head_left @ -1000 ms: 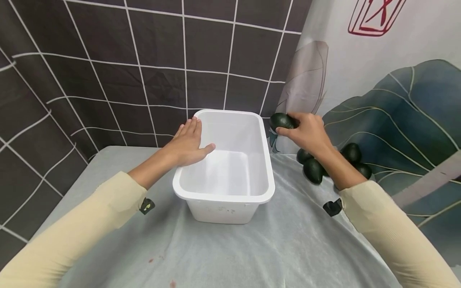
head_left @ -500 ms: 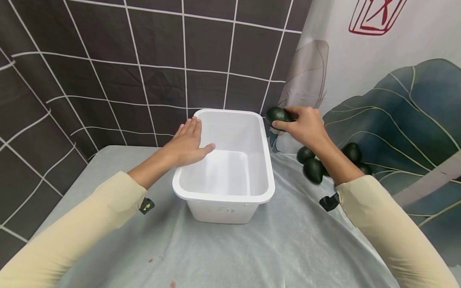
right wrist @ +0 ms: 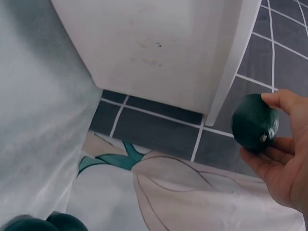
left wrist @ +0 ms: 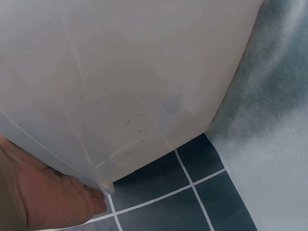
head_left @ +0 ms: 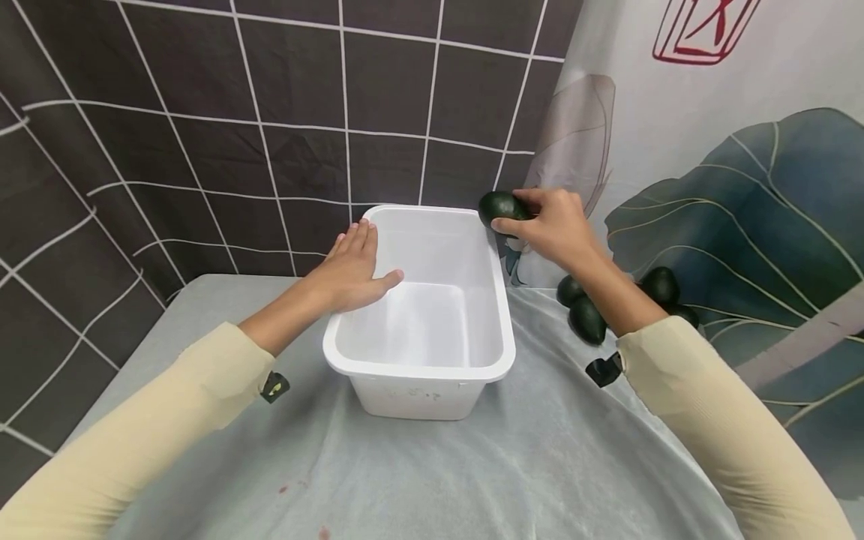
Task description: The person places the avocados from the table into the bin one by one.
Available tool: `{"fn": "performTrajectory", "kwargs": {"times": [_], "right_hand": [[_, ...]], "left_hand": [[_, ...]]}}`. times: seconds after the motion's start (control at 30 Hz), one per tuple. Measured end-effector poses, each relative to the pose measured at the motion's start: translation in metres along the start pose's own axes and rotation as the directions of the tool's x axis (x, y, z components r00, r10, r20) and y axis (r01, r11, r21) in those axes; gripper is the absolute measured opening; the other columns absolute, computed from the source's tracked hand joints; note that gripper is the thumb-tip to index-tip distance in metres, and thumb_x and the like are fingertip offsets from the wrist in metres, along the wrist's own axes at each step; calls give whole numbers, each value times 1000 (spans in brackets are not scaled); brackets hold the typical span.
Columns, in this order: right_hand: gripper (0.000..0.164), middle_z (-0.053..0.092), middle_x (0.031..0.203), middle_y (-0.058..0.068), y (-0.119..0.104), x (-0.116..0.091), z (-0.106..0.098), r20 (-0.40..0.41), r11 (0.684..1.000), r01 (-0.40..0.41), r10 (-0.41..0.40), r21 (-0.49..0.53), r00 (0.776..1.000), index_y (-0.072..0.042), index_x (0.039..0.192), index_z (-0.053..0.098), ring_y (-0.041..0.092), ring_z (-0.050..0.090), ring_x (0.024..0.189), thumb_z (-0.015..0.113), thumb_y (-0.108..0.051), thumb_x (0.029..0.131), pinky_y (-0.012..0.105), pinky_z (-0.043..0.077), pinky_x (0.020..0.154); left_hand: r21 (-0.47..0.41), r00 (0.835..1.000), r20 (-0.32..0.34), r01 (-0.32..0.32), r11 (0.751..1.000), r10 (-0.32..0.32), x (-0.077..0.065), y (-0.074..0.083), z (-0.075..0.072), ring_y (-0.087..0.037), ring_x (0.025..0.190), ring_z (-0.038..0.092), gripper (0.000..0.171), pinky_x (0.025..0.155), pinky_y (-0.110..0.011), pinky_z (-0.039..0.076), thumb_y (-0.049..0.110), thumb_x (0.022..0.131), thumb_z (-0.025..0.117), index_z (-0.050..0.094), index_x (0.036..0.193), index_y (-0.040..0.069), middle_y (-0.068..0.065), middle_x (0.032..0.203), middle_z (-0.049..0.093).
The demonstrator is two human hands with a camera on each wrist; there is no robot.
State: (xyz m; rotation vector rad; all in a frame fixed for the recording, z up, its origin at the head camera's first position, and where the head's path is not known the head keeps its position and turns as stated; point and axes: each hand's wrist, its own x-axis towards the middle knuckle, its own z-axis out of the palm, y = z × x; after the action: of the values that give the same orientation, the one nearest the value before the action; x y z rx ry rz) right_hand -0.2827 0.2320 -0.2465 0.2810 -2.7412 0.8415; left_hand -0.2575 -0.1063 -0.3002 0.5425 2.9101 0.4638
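Note:
A white plastic tub [head_left: 421,373] stands on the cloth-covered table, and its inside shows bare white. My left hand [head_left: 354,274] rests with straight fingers on the tub's left rim, thumb spread over the inside; the left wrist view shows part of this hand [left wrist: 60,199] at the tub's edge. Between thumb and fingers my right hand [head_left: 556,225] holds a dark green avocado [head_left: 501,209] over the tub's far right corner. In the right wrist view the avocado [right wrist: 253,122] is gripped with its stem end visible, beside the tub's wall [right wrist: 149,48].
Several more avocados [head_left: 587,320] lie on the grey cloth [head_left: 540,450] right of the tub, partly behind my right forearm. A dark wall covering with white grid lines [head_left: 290,82] hangs behind. A leaf-patterned curtain [head_left: 756,202] borders the right side.
My right hand has moved left and slightly up with the avocado, from beside the tub to over its far right corner. The left hand and tub have stayed in place.

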Motion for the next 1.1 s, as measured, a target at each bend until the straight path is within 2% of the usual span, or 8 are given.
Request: {"fn": "performTrajectory", "kwargs": {"times": [0.17,0.27,0.4,0.57,0.9,1.1], "right_hand": [[72,82,133,24,-6,3,9,17,1000,14,-14,24,1000,-2,155,68,35,80,111,87,-40,97,41,59,89],[70,81,134,25,-8,4,15,20,999,53,-53,-2,998,0,152,69,38,79,114,88,-36,96,48,60,94],[69,80,137,26,-12,6,22,31,994,102,-101,-41,994,1,151,70,41,77,119,88,-35,95,53,60,98],[71,78,141,25,-17,8,28,50,994,99,-97,-52,994,0,153,69,40,74,120,87,-37,96,53,59,99],[72,77,143,25,-20,15,43,94,996,87,-86,-11,992,2,154,67,38,76,121,86,-37,97,54,62,103],[71,77,143,24,-21,15,49,92,995,93,-90,-29,992,2,153,68,37,75,117,86,-36,96,51,62,97]], "left_hand": [[2,1000,-3,0,1000,0,0,-1,0,-43,178,-12,103,146,-55,-5,60,114,42,-4,177,-9,-27,188,-14],[5,1000,0,0,1000,0,0,-1,1,-43,178,-12,103,146,-55,-5,60,115,42,-4,177,-9,-28,188,-14],[7,1000,3,3,1000,-3,-1,-2,1,-43,178,-12,103,146,-55,-5,59,115,42,-4,176,-10,-28,188,-14],[0,1000,4,4,1000,-4,-2,-3,2,-43,178,-12,103,146,-55,-6,58,115,43,-4,176,-9,-28,188,-14],[7,1000,4,2,1000,-2,-1,-4,1,-43,178,-11,102,146,-56,-5,58,115,42,-4,176,-10,-28,188,-13],[-2,1000,2,0,1000,0,0,-1,1,-43,179,-11,102,146,-55,-5,58,115,42,-4,177,-9,-27,188,-13]]}}
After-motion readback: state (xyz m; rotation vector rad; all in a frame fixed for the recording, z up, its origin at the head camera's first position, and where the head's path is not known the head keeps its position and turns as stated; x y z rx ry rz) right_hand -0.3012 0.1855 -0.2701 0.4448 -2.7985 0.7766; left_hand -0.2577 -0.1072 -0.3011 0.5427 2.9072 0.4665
